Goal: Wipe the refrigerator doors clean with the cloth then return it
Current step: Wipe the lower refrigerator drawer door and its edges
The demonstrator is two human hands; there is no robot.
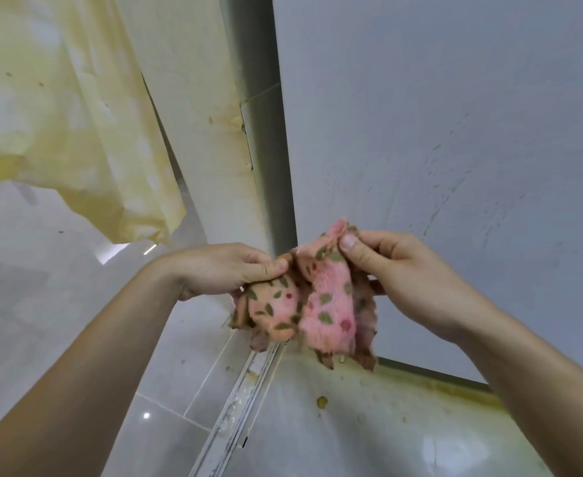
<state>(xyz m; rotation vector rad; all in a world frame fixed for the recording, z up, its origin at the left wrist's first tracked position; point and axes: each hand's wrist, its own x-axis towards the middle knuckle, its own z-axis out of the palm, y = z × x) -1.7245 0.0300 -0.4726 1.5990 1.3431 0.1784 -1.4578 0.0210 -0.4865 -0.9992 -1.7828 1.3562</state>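
Both hands hold a pink cloth (312, 301) printed with green leaves and red dots, bunched up in front of the lower part of the white refrigerator door (455, 149). The left hand (228, 270) pinches the cloth's left side, thumb pressed on top of the fabric and fingers curled beneath it. The right hand (400, 266) pinches the upper right corner between thumb and forefinger, its other fingers curled behind the fabric. The cloth hangs in crumpled folds between the two hands, its frayed brownish edges dangling just above the bottom edge of the door. The door surface shows faint streaks and small yellowish specks. To the left of the door hangs a pale yellow stained curtain (76, 115). Below, the grey tiled floor (166, 390) carries a metal sliding track (245, 401) and yellowish stains and droplets near the base of the refrigerator.
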